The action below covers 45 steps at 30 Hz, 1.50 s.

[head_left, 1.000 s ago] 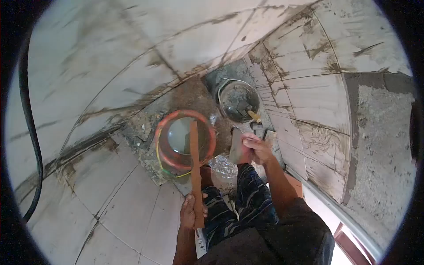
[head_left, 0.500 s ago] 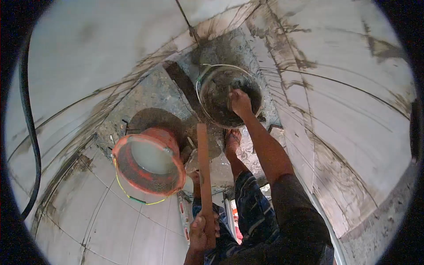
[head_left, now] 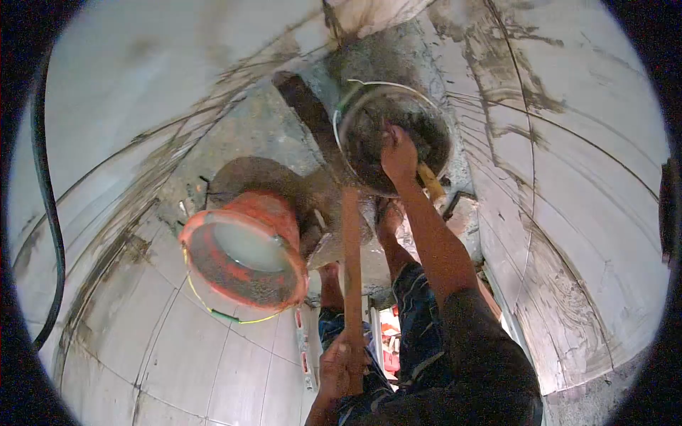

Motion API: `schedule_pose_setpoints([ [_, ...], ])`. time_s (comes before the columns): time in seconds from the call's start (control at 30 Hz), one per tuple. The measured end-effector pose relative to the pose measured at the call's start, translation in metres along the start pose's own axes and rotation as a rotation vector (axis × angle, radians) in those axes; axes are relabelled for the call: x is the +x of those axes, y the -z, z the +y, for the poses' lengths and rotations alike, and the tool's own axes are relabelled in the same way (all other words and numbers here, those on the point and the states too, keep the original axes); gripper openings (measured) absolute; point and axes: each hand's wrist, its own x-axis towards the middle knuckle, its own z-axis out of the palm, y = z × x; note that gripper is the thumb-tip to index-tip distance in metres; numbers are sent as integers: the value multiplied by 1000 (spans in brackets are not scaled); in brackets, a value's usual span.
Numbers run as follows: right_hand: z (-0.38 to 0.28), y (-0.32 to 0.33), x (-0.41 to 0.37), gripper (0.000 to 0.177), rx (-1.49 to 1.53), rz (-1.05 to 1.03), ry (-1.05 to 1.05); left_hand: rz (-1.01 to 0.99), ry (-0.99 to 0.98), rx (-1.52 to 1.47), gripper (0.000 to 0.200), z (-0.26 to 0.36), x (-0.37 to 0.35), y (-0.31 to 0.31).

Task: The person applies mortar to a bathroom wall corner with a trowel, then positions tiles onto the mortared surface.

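Note:
My left hand (head_left: pixel 339 366) is closed round the lower end of a long, flat wooden strip (head_left: pixel 352 263), which points away from me. Over a bucket (head_left: pixel 339 145) of dark wet mortar (head_left: pixel 376 117) is my right hand (head_left: pixel 400 155), its fingers curled closed. What it grips, if anything, I cannot make out. Beside the right wrist a yellowish wooden handle (head_left: pixel 430 182) sticks out at the bucket's near rim; its other end is hidden.
A tilted orange bucket (head_left: pixel 266 213) with cloudy water stands at the left on pale tiles (head_left: pixel 213 355). A spirit level (head_left: pixel 305 348) lies near my left leg. Mortar-smeared tiled walls (head_left: pixel 568 184) rise on both sides. A black cable (head_left: pixel 48 192) hangs at far left.
The view has shifted, so both buckets sit differently in frame. My right hand has moved within the mortar bucket, and the yellowish handle now shows beside its wrist. My left hand keeps the strip.

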Motion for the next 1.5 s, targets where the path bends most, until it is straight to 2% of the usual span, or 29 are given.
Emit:
schedule_pose_setpoints([
  [0.07, -1, 14, -23, 32, 214, 86, 170, -49, -40, -53, 66, 5, -12, -2],
  [0.2, -9, 31, -64, 32, 400, 155, 279, -31, -112, 53, 64, 17, -31, 2],
  [0.27, -13, 40, -85, 34, 466, 4, 302, -22, -158, 22, 62, 22, -36, 9],
  [0.3, -15, 42, -96, 34, 463, 7, 300, -26, -155, 23, 62, 23, -38, 13],
  [0.37, -19, 43, -122, 33, 488, -114, 349, -23, -238, -68, 60, 24, -44, 21],
  [0.4, -24, 47, -134, 32, 455, -69, 455, -14, -237, -70, 60, 24, -47, 26],
  [0.5, -43, 61, -168, 33, 517, -154, 404, -33, -278, -132, 64, 25, -66, 42],
  [0.57, -51, 58, -183, 33, 586, -115, 460, -21, -284, -226, 68, 30, -82, 49],
  [0.63, -56, 66, -190, 35, 395, -86, 486, -20, -324, -219, 69, 27, -90, 69],
  [0.67, -55, 67, -186, 35, 379, -65, 488, -13, -369, -214, 70, 27, -92, 77],
  [0.73, -45, 49, -158, 38, 426, 186, 298, -40, -412, -197, 65, 30, -90, 85],
  [0.77, -32, 38, -136, 38, 421, 203, 302, -41, -458, -181, 59, 32, -86, 89],
  [0.83, -1, 18, -84, 39, 576, 105, 182, -58, -462, -160, 58, 29, -82, 91],
  [0.9, 12, 1, -36, 41, 230, 61, 43, 28, -353, -118, 72, 25, -78, 84],
  [0.93, 22, -10, -12, 41, 228, 58, 38, 30, -347, -118, 72, 23, -73, 78],
  [1.0, 44, -39, 28, 44, -26, 29, 197, -25, -258, -192, 72, 18, -58, 64],
  [1.03, 53, -56, 37, 44, -25, 26, 195, -22, -257, -191, 72, 13, -49, 56],
  [1.1, 56, -84, 49, 46, -231, 34, 248, 52, -117, -195, 74, 3, -36, 42],
  [1.13, 56, -93, 50, 46, -231, 27, 247, -69, -104, -116, 74, -5, -27, 51],
  [1.2, 47, -94, 33, 33, -131, 21, 209, -44, -109, -124, 75, -4, -23, 32],
  [1.23, 42, -81, 29, 33, -129, 17, 210, -28, -128, -133, 75, -1, -20, 23],
  [1.3, 33, -48, 23, 32, 238, -266, 71, -19, -135, -106, 74, 12, -18, 10],
  [1.43, 53, -36, 31, 31, 331, -299, 149, -62, -171, -124, 68, 7, -19, 9],
  [1.5, 46, -11, 27, 29, 631, -544, 198, -19, -197, -98, 66, 14, -22, 1],
])
